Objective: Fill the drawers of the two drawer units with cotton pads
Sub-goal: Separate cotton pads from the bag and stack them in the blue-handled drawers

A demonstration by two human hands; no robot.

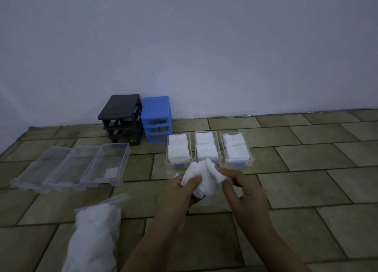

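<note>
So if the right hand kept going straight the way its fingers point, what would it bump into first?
The right hand points left, toward the bunch of cotton pads that both hands hold. It already pinches that bunch, so the pads come first, with the left hand just beyond, gripping them. Depth is hard to judge.

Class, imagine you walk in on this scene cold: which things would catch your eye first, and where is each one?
Probably the wad of white cotton pads held up at centre by the left hand and right hand. Just behind them, three clear drawers packed with pads sit in a row on the tiled floor. Against the wall, the blue drawer unit stands out beside the black drawer unit.
</note>
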